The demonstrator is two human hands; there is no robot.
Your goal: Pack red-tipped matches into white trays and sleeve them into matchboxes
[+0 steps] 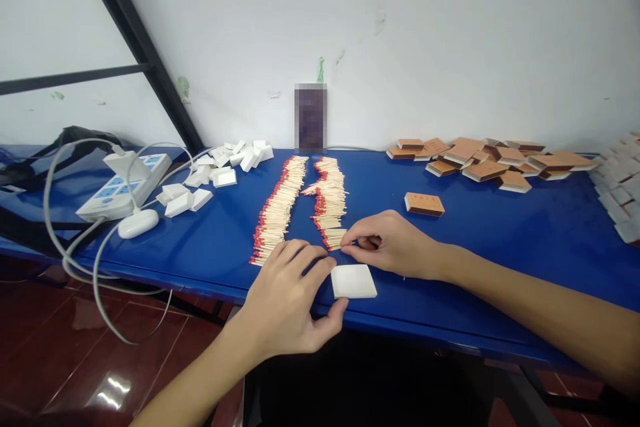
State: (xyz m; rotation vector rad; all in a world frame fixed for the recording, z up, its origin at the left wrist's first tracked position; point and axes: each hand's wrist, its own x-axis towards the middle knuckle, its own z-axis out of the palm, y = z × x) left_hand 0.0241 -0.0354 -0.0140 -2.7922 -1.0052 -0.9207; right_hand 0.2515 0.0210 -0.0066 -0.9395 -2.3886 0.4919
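Note:
My left hand [290, 300] rests on the blue table [500, 233] near its front edge, fingers curled, with the thumb touching a white matchbox tray [353, 281]. My right hand [390, 243] is pinched on the near end of the right row of red-tipped matchsticks [330, 203]. A second, longer row of matchsticks [279, 208] lies just left of it, its near end beside my left fingers.
A heap of white trays [215, 173] lies at the back left beside a power strip [125, 183] with grey cables. Brown matchbox sleeves [490, 160] pile at the back right, one sleeve [424, 203] apart. More white trays [623, 193] sit at the far right.

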